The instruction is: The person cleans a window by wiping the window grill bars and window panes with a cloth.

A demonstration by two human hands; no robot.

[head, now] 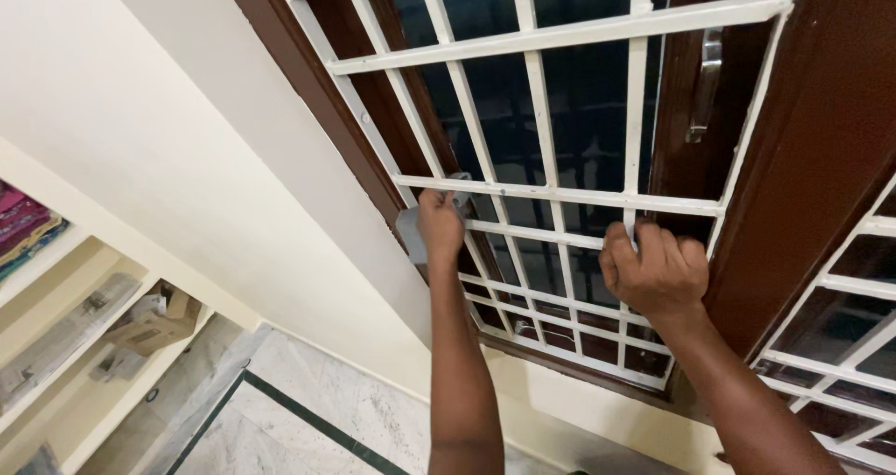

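Left hand (439, 225): closed around a grey cloth (412, 230), pressing it against a bar of the window grille (560, 195).
Right hand (656, 270): fingers curled tight over a lower bar of the same grille, level with the left hand and well apart from it.
Grey cloth: small, pale grey, crumpled; one flap hangs to the outer side of the left hand, a corner pokes up above the fingers.
Window grille: white painted metal, straight bars crossing in tall rectangles, set in a dark brown wooden frame (821, 148).
Glass: dark panes just behind the bars.
Handle (705, 83): silver metal, above the right hand, on the wooden window leaf.
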